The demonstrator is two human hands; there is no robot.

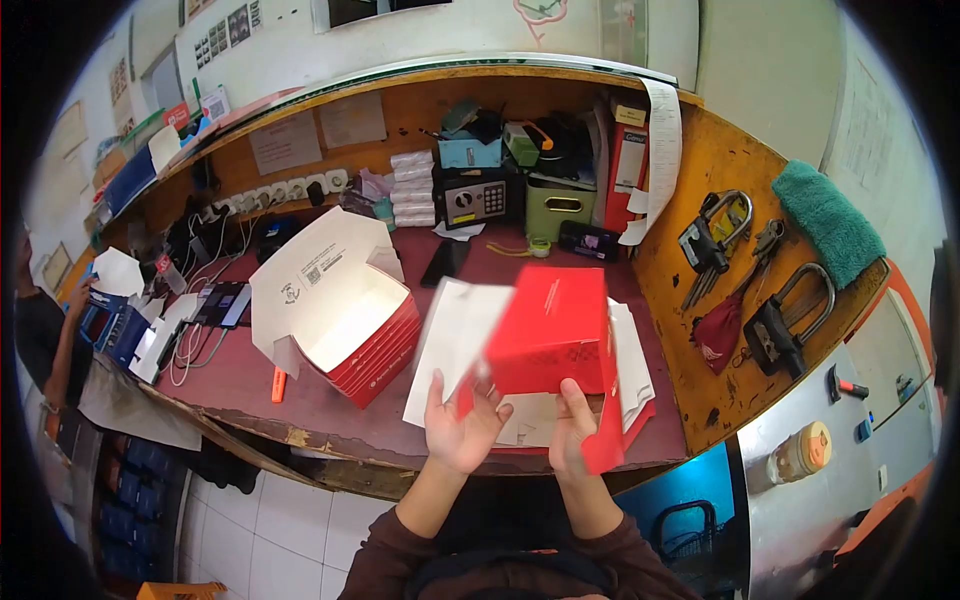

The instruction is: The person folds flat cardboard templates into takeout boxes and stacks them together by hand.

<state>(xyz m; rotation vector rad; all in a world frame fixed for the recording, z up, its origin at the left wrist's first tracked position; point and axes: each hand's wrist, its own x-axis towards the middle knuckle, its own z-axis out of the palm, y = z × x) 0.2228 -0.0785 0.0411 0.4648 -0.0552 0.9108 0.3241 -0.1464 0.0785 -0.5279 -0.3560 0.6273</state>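
A red cardboard box (550,345), partly folded, is held up in front of me with a loose flap hanging at its lower right. My right hand (575,435) grips its lower edge, the thumb lying on the near side. My left hand (465,425) is at the box's lower left corner, palm up, thumb and fingers apart around a blurred red flap; firm contact cannot be made out. Beneath the box lies a stack of flat cardboard sheets (630,375), white and red. Left of my hands stands a stack of nested boxes (375,350), red outside and white inside, lids raised.
An orange cutter (279,384) lies left of the nested boxes. Behind are a black phone (444,262), a small safe (475,202) and a green bin (558,215). Padlocks (780,325) hang on the right panel. Another person's arm (75,330) shows at far left.
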